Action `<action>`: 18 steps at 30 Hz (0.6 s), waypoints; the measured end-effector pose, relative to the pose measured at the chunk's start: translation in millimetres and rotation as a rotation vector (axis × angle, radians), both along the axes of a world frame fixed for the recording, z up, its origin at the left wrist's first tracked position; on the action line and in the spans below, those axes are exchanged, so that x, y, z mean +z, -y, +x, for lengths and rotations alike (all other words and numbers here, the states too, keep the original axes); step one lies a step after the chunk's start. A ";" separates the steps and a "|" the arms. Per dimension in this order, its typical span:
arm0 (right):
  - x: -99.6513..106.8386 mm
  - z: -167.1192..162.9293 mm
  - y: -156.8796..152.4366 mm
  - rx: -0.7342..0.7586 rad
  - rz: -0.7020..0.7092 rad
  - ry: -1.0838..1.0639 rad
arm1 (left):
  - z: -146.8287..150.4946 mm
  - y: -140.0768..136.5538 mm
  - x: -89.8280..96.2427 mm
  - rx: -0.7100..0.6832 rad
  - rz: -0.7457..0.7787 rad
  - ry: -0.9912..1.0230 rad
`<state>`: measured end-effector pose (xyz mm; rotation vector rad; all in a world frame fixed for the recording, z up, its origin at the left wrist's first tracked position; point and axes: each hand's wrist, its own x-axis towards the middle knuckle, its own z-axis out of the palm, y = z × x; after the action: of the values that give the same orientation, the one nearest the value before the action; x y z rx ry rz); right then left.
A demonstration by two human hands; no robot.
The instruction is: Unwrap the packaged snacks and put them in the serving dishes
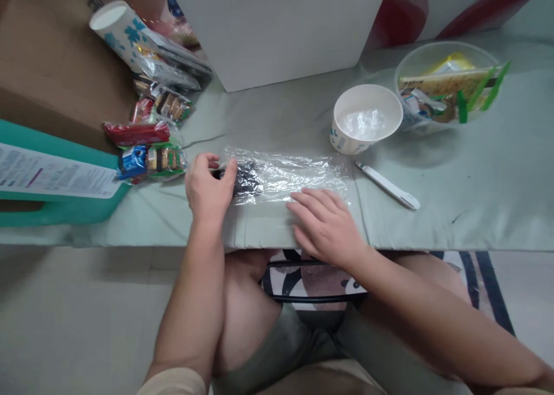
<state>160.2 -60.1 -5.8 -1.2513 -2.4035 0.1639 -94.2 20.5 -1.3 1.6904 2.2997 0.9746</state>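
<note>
A clear, crinkled plastic bag [294, 176] lies flat on the cloth-covered table, with a small black object [246, 179] inside its left end; I cannot make out its kind. My left hand [210, 184] is closed around that left end, thumb and fingers on either side of the black object. Over the bag's lower right edge, my right hand [322, 222] lies with its fingers stretched out, holding nothing. Just right of the bag is a white utility knife [387, 185]. Behind it stands a paper cup [346, 144] with crumpled clear plastic inside.
Several wrapped snacks [151, 153] lie at the left beside a teal container [86, 204] and a cardboard box [56, 55]. A stack of paper cups [119, 32] leans there. A white box [285, 32] stands behind. At right, a clear bowl [402, 104] holds packets.
</note>
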 end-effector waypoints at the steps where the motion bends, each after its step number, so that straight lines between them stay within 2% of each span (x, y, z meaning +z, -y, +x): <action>1: -2.8 -4.8 2.7 0.001 -0.066 0.059 | -0.3 0.6 -1.9 -0.011 -0.014 -0.013; 4: -10.2 -6.3 4.0 -0.110 -0.199 0.156 | -1.8 0.8 -7.4 -0.026 -0.055 -0.060; 10: -9.9 7.0 1.8 -0.220 -0.199 0.164 | 2.1 -0.3 -3.2 -0.041 -0.067 -0.083; 14: -7.9 4.9 1.6 -0.227 -0.202 0.164 | 10.2 9.1 6.7 -0.106 -0.099 0.116; 18: -9.0 3.6 0.9 -0.232 -0.202 0.171 | 16.2 20.2 10.5 -0.260 -0.172 0.365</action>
<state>163.8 -61.0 -14.8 -1.6881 -2.4056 0.2438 -78.0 0.3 9.2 1.5428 1.8248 0.9125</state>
